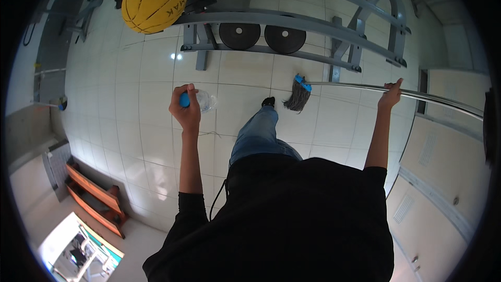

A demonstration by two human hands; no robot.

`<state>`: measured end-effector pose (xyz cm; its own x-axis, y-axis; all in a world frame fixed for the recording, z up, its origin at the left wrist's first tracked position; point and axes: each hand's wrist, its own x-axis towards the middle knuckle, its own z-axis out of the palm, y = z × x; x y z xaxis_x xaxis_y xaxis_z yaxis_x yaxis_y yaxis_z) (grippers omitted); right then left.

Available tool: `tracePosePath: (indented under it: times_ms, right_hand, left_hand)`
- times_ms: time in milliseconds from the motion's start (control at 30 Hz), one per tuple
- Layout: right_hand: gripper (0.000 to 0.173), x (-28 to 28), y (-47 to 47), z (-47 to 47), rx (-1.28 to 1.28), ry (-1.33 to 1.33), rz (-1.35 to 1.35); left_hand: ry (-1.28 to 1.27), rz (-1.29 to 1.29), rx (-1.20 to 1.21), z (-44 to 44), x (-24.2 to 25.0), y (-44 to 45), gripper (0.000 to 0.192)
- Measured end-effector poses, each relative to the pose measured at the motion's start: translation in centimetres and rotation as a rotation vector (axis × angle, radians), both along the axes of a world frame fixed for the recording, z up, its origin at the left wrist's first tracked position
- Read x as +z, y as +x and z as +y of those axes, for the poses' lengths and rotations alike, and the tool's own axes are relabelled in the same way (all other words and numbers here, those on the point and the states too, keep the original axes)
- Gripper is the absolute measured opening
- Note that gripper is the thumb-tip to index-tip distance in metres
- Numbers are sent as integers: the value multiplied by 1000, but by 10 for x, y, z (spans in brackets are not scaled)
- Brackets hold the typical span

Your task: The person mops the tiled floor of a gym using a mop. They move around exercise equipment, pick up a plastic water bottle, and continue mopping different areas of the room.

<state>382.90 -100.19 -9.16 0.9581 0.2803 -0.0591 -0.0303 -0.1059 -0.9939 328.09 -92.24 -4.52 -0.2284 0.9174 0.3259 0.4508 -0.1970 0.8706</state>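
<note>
My left hand [186,105] is closed around the neck of a clear plastic bottle [206,101], its blue cap showing between the fingers. Out to the right, my right hand [390,93] grips the metal handle [348,84] of a string mop. The mop's blue clamp and grey strands [298,98] lie by the floor tiles, to the right of my dark shoe [268,102]. The handle runs on past my hand to the right rim of the view.
A grey metal rack [270,17] stands ahead, holding black weight plates [239,36] and a yellow basketball [154,3]. Pale lockers [430,152] line the right side. Orange-brown wooden shelving or a bench [94,190] is at lower left. A thin cord or string [211,133] lies on the tiles.
</note>
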Motion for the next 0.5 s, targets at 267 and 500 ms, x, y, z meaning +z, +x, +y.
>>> tracePosePath:
  times_ms: [267, 500]
  right_hand:
    - [35, -64, 87, 49, 306, -303, -247]
    - [28, -85, 182, 69, 390, -288, -594]
  left_hand:
    - [-78, 23, 68, 2, 15, 76, 14]
    - [-52, -21, -30, 5, 15, 218, 14]
